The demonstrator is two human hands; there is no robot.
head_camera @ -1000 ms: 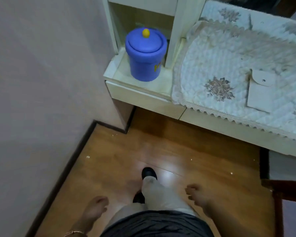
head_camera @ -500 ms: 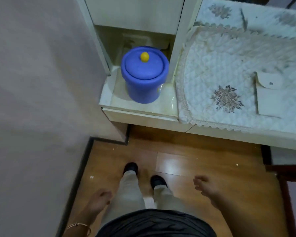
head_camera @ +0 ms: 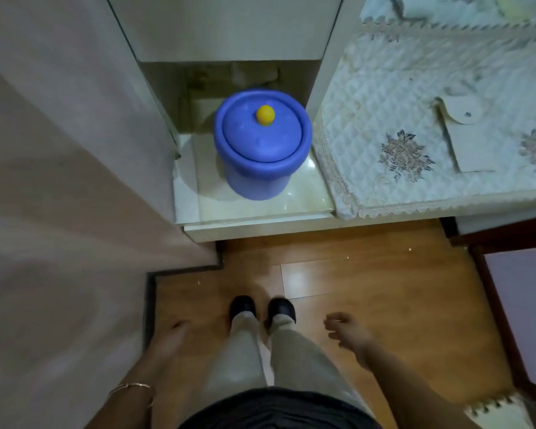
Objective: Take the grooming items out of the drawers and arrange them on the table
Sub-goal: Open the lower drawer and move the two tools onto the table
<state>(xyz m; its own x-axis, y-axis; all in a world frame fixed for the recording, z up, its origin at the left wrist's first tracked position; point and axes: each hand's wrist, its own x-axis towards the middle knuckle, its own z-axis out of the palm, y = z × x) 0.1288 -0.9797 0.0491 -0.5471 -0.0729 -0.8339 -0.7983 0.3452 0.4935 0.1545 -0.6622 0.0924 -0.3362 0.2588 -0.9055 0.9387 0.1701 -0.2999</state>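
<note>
No grooming item or drawer front shows. Both hands hang empty: the left hand is blurred, loosely curled; the right hand has its fingers loosely spread, nearer the white quilted cloth-covered table ahead-right.

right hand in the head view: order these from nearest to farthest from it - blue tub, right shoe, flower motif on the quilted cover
From the right hand, low on the right above the floor:
1. Right shoe, just to its left on the floor.
2. Flower motif, up ahead on the quilted cover.
3. Blue tub, ahead and to the left, on the shelf.
</note>
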